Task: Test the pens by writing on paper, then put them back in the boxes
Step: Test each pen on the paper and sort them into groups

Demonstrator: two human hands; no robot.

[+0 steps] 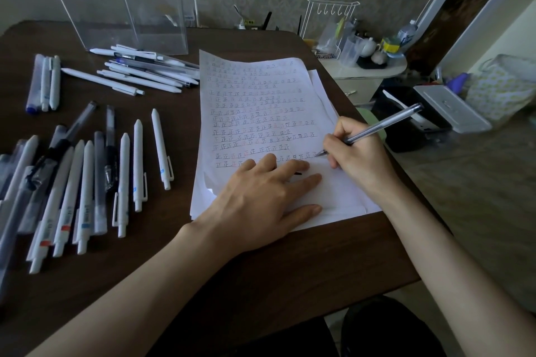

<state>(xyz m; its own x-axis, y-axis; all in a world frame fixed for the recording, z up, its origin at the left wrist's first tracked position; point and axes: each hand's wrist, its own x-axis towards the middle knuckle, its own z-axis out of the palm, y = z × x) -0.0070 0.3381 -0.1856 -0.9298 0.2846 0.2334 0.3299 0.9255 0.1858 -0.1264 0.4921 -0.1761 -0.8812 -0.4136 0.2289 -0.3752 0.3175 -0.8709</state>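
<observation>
The person sits at a dark surface [290, 263] and, as it seems, is in the middle of the testing step. The right hand [359, 150] has its grip closed on a clear pen [380, 127]: thumb and fingers are curled around the lower barrel, and the tip touches the paper [261, 101] near its right edge, at the end of the lowest written row. The left hand [261, 200] lies flat on the lower part of the sheet with straight, spread fingers; its grip is open and holds nothing, it only presses the paper down. The paper is a small stack at the right edge of the surface, and the top sheet is almost full of rows of one repeated character, mostly dark and some red, with only a blank band at the bottom. From so many marks one may judge that a large number of pens are already tested. The second part looks not yet begun: the clear boxes [116, 8] stand upright at the far edge, and it cannot be told clearly whether anything is inside them. Many pens lie loose on the surface: a white heap [145, 72] just in front of the boxes, three side by side [46, 83] near the far left corner, and a wide fan [87, 182] along the left edge. Which group is tested and which is waiting cannot be told.
</observation>
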